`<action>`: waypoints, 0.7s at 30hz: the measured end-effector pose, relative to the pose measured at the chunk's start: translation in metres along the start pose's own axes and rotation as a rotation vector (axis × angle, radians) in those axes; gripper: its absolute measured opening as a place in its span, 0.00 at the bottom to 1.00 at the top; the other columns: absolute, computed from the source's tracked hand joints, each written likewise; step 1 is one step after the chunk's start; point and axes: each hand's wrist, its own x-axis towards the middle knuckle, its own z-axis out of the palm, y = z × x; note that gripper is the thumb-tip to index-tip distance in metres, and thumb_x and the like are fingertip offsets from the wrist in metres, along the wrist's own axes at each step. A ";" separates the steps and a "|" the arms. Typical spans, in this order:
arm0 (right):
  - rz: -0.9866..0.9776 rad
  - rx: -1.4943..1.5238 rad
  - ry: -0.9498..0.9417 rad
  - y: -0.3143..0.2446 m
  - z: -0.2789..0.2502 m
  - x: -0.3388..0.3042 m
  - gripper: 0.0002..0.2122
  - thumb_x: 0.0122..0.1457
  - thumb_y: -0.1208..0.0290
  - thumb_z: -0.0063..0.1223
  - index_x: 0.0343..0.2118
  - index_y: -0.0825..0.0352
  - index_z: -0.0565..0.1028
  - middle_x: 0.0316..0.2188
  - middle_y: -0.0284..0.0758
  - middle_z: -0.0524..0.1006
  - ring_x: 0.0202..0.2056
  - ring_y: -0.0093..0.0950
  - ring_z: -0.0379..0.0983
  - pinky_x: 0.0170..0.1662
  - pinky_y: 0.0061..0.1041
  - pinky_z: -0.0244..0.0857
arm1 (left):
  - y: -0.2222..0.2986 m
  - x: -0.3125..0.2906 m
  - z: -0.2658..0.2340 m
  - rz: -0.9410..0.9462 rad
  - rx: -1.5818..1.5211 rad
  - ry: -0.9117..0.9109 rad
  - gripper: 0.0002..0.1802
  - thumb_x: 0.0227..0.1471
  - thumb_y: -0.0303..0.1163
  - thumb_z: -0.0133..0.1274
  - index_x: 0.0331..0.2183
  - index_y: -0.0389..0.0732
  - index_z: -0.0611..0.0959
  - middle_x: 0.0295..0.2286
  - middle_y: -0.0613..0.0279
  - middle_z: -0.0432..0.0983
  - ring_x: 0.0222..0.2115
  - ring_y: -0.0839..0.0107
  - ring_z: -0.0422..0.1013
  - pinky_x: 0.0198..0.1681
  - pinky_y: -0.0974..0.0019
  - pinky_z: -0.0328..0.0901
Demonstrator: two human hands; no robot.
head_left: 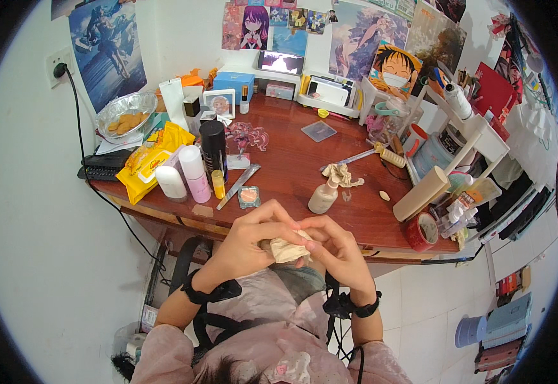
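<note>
Just in front of the desk edge, my left hand (253,232) and my right hand (342,251) come together over a soft, cream-coloured crumpled piece (286,251). Fingers of both hands pinch it from either side; whether it is cloth, paper or dough I cannot tell. Beyond my hands stands a beige bottle (322,198). Behind its top lies another cream crumpled piece (339,174), with smaller bits beside it. A small square compact (249,196) with a peach-coloured middle lies on the desk beyond my left hand. Each wrist wears a black strap.
A yellow wipes pack (154,157), a pink-and-white bottle (193,173) and a tall black can (214,150) crowd the desk's left. On the right are a beige cylinder (421,194), a red tape roll (423,230) and a white rack (484,137). A phone (281,62) stands at the back.
</note>
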 end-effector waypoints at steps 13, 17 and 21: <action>0.041 0.163 0.081 0.010 -0.009 0.003 0.16 0.57 0.76 0.55 0.48 0.68 0.67 0.40 0.32 0.73 0.35 0.17 0.72 0.33 0.17 0.69 | 0.005 0.007 0.008 -0.078 -0.087 0.020 0.24 0.37 0.14 0.58 0.41 0.40 0.83 0.36 0.62 0.74 0.39 0.68 0.71 0.43 0.68 0.64; 0.014 0.139 0.062 0.008 -0.002 0.003 0.17 0.56 0.76 0.56 0.48 0.68 0.67 0.40 0.32 0.74 0.33 0.17 0.72 0.33 0.17 0.69 | -0.006 0.003 0.004 -0.045 -0.061 0.048 0.20 0.37 0.15 0.58 0.37 0.40 0.84 0.35 0.62 0.75 0.37 0.69 0.71 0.41 0.70 0.64; -0.147 -0.166 0.084 0.013 0.005 0.008 0.18 0.54 0.77 0.57 0.48 0.69 0.67 0.37 0.34 0.76 0.32 0.18 0.74 0.33 0.18 0.69 | -0.006 -0.002 0.006 -0.014 0.011 0.118 0.16 0.39 0.15 0.57 0.34 0.41 0.85 0.35 0.62 0.75 0.36 0.71 0.71 0.39 0.71 0.64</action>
